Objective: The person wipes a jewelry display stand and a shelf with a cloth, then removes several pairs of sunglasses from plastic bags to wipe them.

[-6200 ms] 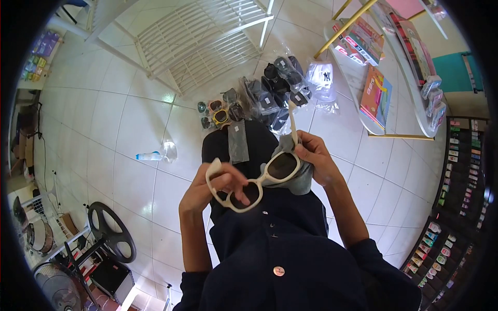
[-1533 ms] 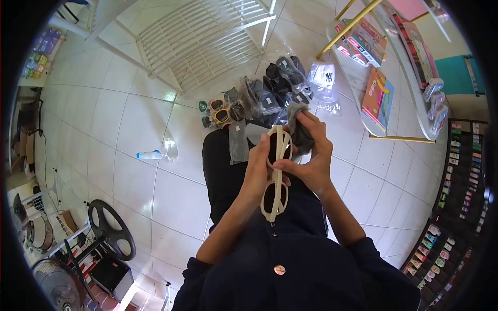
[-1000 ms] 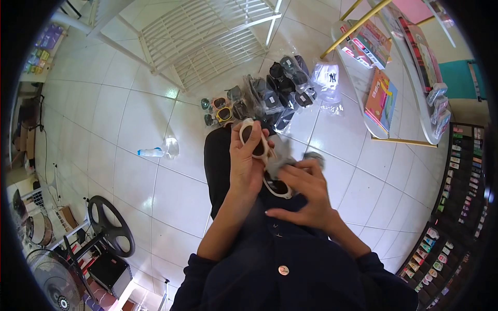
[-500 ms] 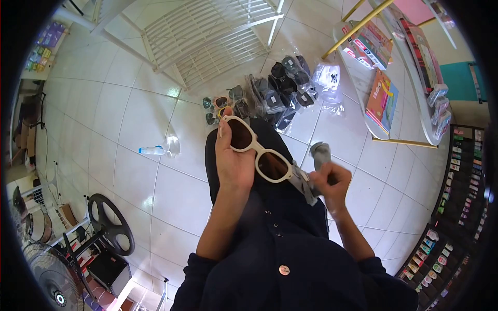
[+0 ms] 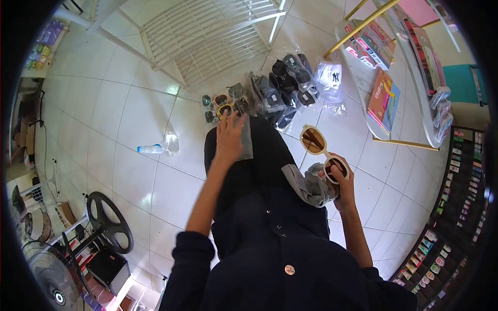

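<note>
Cream-framed sunglasses with brown lenses are held up at the right by my right hand, its fingers closed round the lower lens. A crumpled grey cloth hangs in the same hand and trails onto my lap. My left hand reaches over my knee with its fingers spread and nothing gripped. Beside it, a flat grey piece lies on my dark trousers. Just past the left fingertips, yellow-framed sunglasses lie on the floor among other pairs.
Several bagged sunglasses are heaped on the tiles ahead, with a white bagged cap beside them. A white rack stands beyond. Shelves with books are at the right; a clear bottle lies at the left.
The cream sunglasses have passed from my left hand to my right and moved rightward. My left hand has let go and spread its fingers near my knee.
</note>
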Demonstrator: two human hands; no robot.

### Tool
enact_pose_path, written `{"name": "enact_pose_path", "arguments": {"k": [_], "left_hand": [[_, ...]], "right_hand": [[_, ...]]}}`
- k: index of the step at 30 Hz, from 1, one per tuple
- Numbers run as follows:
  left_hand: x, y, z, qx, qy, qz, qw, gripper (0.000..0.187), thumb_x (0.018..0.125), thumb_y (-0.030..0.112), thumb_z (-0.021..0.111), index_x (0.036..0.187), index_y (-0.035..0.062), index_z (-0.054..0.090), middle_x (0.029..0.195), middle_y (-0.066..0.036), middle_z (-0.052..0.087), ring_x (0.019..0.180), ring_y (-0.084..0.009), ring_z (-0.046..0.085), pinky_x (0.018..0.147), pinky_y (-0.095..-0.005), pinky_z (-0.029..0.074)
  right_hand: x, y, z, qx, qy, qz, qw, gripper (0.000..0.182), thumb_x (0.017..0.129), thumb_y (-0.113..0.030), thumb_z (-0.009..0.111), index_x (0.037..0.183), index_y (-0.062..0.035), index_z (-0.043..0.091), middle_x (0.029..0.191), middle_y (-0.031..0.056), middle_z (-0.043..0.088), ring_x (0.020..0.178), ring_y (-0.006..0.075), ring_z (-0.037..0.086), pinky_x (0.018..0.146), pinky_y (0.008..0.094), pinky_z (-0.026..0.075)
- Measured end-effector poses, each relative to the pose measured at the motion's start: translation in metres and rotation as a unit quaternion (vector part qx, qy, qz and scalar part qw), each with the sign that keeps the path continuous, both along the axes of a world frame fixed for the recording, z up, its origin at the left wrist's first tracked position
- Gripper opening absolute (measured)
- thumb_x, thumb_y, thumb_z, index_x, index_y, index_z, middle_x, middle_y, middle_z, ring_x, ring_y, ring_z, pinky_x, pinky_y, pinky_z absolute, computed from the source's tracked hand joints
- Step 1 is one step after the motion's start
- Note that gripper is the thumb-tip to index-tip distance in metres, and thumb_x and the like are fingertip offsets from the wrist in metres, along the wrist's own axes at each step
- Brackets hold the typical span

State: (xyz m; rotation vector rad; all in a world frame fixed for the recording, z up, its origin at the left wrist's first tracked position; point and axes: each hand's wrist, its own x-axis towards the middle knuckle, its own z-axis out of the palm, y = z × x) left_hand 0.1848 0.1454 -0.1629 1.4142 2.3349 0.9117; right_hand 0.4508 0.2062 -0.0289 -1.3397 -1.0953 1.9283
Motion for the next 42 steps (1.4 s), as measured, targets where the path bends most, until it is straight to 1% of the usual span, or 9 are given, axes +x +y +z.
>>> {"name": "enact_pose_path", "arguments": {"k": [3,9,16,21,22,24,30,37,42], "left_hand": [[-0.022,-0.011,-0.012,-0.158,0.231,-0.37,0.886,0.08,0.054,-0.004,0.061,0.126,0.0212,0.036,0.133,-0.01,0.027,0.128,-0.0294,0.018,0.102,-0.0437,0.021],[-0.03,-0.01,-0.034,-0.072,0.271,-0.525,0.803,0.064,0.066,0.002,0.057,0.124,0.0212,0.037,0.13,-0.009,0.032,0.125,-0.0264,0.025,0.1,-0.0413,0.027],[-0.015,-0.032,-0.008,0.004,0.116,-0.539,0.835,0.037,0.069,0.003,0.053,0.105,0.0102,0.051,0.115,-0.011,0.044,0.115,-0.0274,0.038,0.094,-0.0391,0.034],[-0.013,-0.062,0.017,-0.153,-0.236,-0.391,0.876,0.043,0.063,0.022,0.06,0.102,0.0052,0.052,0.11,-0.014,0.046,0.106,-0.029,0.042,0.086,-0.0389,0.039],[-0.01,-0.057,0.018,-0.154,-0.236,-0.39,0.876,0.043,0.063,0.022,0.06,0.102,0.0052,0.052,0.11,-0.014,0.046,0.106,-0.029,0.042,0.086,-0.0389,0.039],[0.006,-0.031,0.016,-0.167,0.044,-0.102,0.98,0.062,0.061,0.032,0.064,0.11,-0.0009,0.047,0.109,-0.015,0.045,0.102,-0.0296,0.042,0.084,-0.0429,0.04],[0.04,0.027,-0.016,-0.415,0.003,0.106,0.904,0.085,0.058,0.037,0.069,0.119,-0.0097,0.032,0.115,-0.017,0.038,0.107,-0.0314,0.036,0.078,-0.0529,0.04],[0.004,0.013,-0.062,-0.438,-0.029,0.094,0.894,0.08,0.056,0.023,0.069,0.121,-0.006,0.032,0.112,-0.016,0.039,0.105,-0.0317,0.037,0.077,-0.0526,0.041],[0.006,-0.025,-0.04,-0.282,-0.109,-0.225,0.926,0.086,0.052,0.016,0.069,0.127,0.0102,0.028,0.115,-0.015,0.038,0.105,-0.0335,0.039,0.084,-0.0541,0.035]], "right_hand": [[-0.004,0.001,0.0,-0.006,0.015,-0.002,1.0,0.032,0.081,-0.018,0.054,0.106,-0.0003,0.045,0.072,0.0125,0.06,0.043,0.0044,0.042,0.037,0.0156,0.028],[-0.006,0.003,-0.006,-0.025,0.014,0.005,1.0,0.029,0.081,-0.018,0.055,0.101,-0.0012,0.043,0.072,0.0131,0.06,0.043,0.0047,0.042,0.037,0.0155,0.029],[-0.002,0.005,-0.006,-0.016,0.013,-0.004,1.0,0.029,0.08,-0.019,0.056,0.1,-0.0011,0.044,0.071,0.0135,0.06,0.047,0.0055,0.047,0.037,0.0156,0.029],[-0.006,0.011,-0.009,-0.024,0.008,0.002,1.0,0.028,0.08,-0.019,0.056,0.099,-0.0014,0.045,0.07,0.0131,0.06,0.05,0.0068,0.051,0.037,0.0154,0.03],[-0.007,0.012,-0.01,-0.024,0.015,0.009,1.0,0.027,0.08,-0.019,0.056,0.098,-0.0014,0.045,0.071,0.0129,0.06,0.051,0.0073,0.052,0.036,0.0153,0.03],[-0.011,0.012,-0.01,-0.027,0.014,0.007,1.0,0.027,0.08,-0.018,0.056,0.098,-0.0013,0.045,0.071,0.0128,0.059,0.053,0.0079,0.054,0.036,0.0153,0.031],[-0.013,0.008,-0.012,-0.023,0.001,-0.003,1.0,0.025,0.08,-0.016,0.056,0.097,-0.0002,0.046,0.071,0.0129,0.059,0.058,0.0098,0.057,0.036,0.0153,0.031],[-0.011,0.008,-0.01,-0.019,-0.007,0.002,1.0,0.019,0.081,-0.015,0.055,0.091,0.0008,0.05,0.07,0.0135,0.06,0.051,0.0083,0.053,0.036,0.0158,0.029],[-0.012,0.013,-0.014,-0.02,-0.014,0.002,1.0,0.018,0.082,-0.017,0.055,0.088,0.0006,0.051,0.068,0.0124,0.06,0.047,0.0072,0.049,0.036,0.0162,0.029]]}}
